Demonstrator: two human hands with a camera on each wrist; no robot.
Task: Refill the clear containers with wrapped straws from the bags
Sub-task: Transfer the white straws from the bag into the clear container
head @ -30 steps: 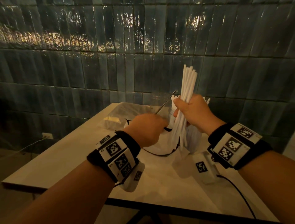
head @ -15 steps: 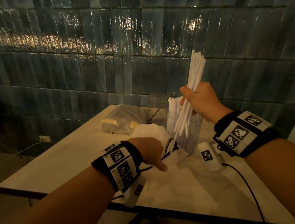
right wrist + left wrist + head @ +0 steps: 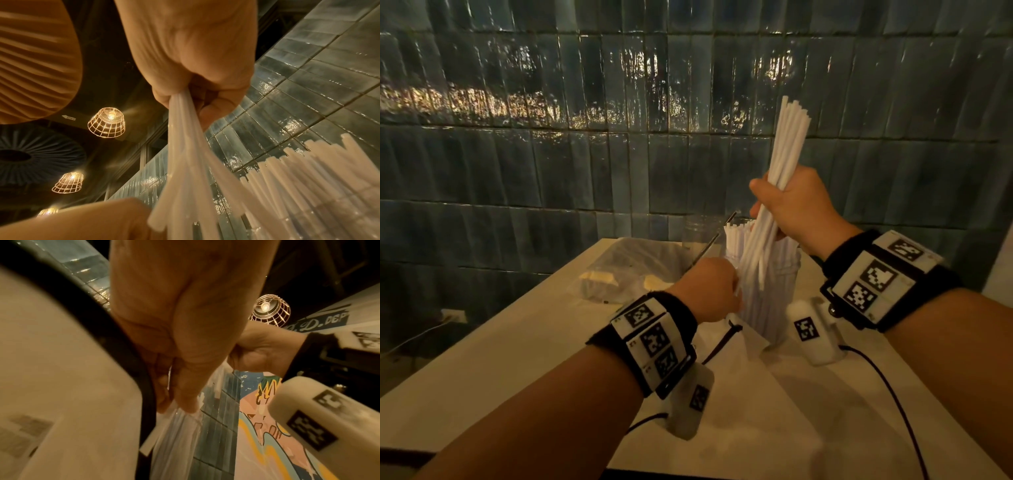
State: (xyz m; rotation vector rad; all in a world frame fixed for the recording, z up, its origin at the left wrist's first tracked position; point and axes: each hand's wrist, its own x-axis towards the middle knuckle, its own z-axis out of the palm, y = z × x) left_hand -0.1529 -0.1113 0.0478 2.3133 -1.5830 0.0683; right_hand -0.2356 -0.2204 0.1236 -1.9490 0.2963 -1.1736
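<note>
The table (image 3: 482, 359) carries the work, set against a wall of dark glazed tiles (image 3: 551, 164). A white bag (image 3: 739, 370) lies flat on the tabletop below and nearer the camera than both sets of fingers. A clear bag (image 3: 633, 270) rests farther back, to the left of the left hand's fingers. The clear container (image 3: 774, 301) stands upright on the table, directly below the right hand's fingers and just right of the left hand's; it is already packed with wrapped straws standing on end. The right hand (image 3: 796, 209) is clenched in a fist around a bundle of wrapped straws (image 3: 787, 147), which rises steeply above the fingers and fans out below them, its lower ends reaching down among the straws in the container mouth. The left hand (image 3: 705, 287) has its fingers curled against the container's left side at the rim (the left wrist view shows fingertips (image 3: 185, 404) pinching clear plastic there, but whether container wall or wrapper cannot be told). A thin dark metal tool (image 3: 710, 245) angles up just behind the left hand's knuckles.
</note>
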